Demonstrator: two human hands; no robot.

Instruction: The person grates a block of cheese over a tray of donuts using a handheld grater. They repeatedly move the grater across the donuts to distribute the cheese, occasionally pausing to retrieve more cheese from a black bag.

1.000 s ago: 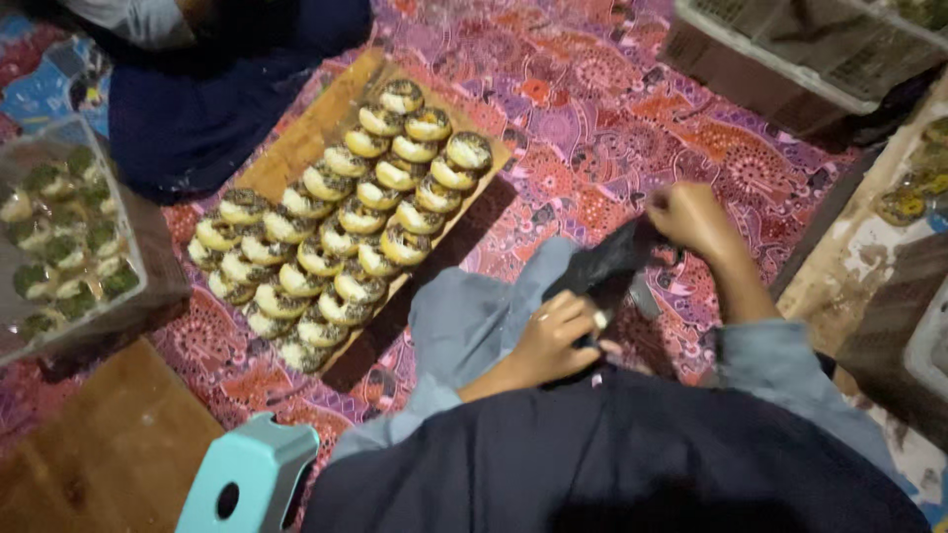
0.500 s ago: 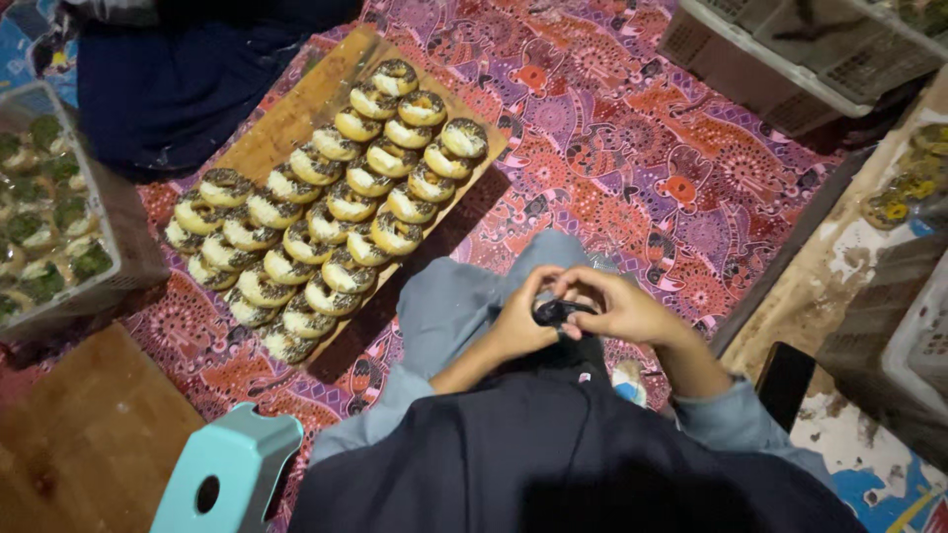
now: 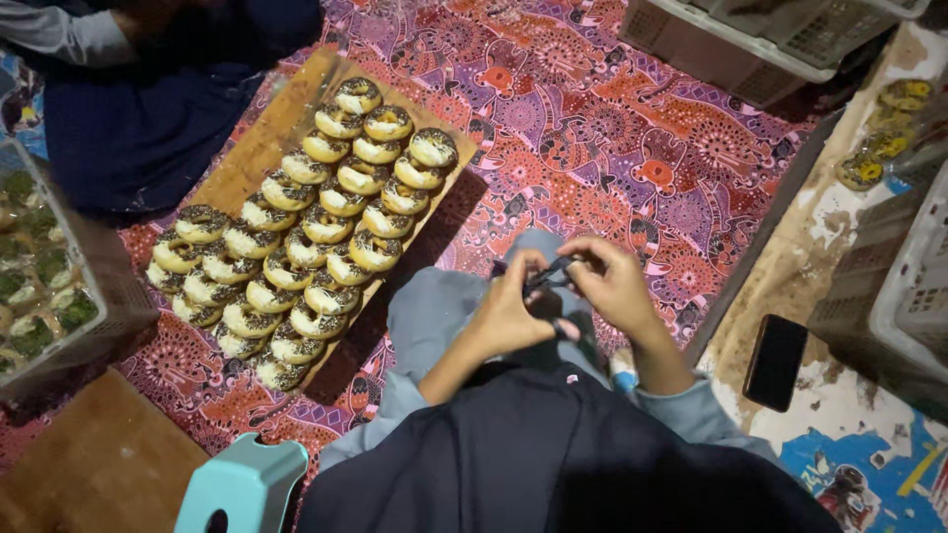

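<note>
Both hands meet above the lap. Left hand (image 3: 509, 314) and right hand (image 3: 612, 286) pinch a small dark strip (image 3: 549, 276) between the fingertips, each closed on one end; what the strip is cannot be told.

Board (image 3: 247, 168) on the patterned mat (image 3: 612, 128), to the left: doughnuts (image 3: 306, 222) in full rows, glazed and sprinkled, untouched by either hand. Judged: topping done; handling of the doughnuts not begun.

Dark phone (image 3: 775, 360) lies on the floor at right. Another person's sleeve (image 3: 59, 35) at top left.
</note>
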